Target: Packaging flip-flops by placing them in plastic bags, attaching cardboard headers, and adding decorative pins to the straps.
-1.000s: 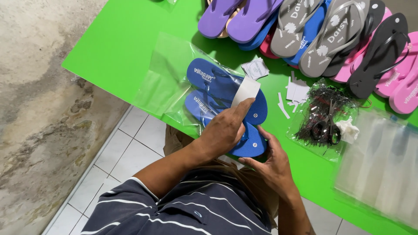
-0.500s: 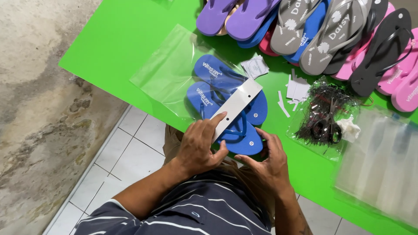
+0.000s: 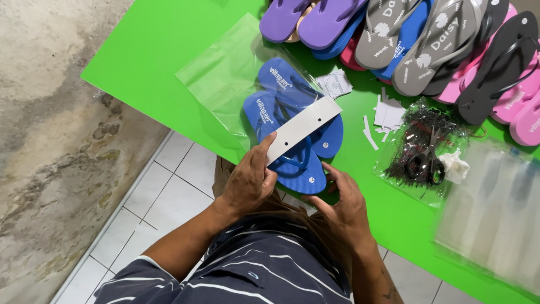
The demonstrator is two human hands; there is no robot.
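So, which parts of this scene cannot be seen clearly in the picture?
Head view only:
- Heel of the blue flip-flops: covered by the left hand and right hand.
- Scissors: partly veiled by their clear bag.
- Flip-flop pile: cut off by the top edge.
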